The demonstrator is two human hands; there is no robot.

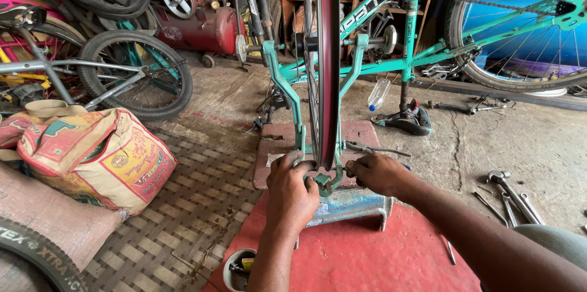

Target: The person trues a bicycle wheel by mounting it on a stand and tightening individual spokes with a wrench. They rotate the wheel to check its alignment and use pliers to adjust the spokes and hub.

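A bulging printed sack (pixel 101 157) in cream, red and teal sits on the floor at left.

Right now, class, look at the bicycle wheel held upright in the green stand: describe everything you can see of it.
The wheel stands upright, edge-on to the camera, its top cut off by the frame. It has a dark, reddish rim with no tyre and thin metal spokes. The arms of the green stand hold its axle. At its bottom edge the left hand and right hand grip the stand's parts on either side of the rim.
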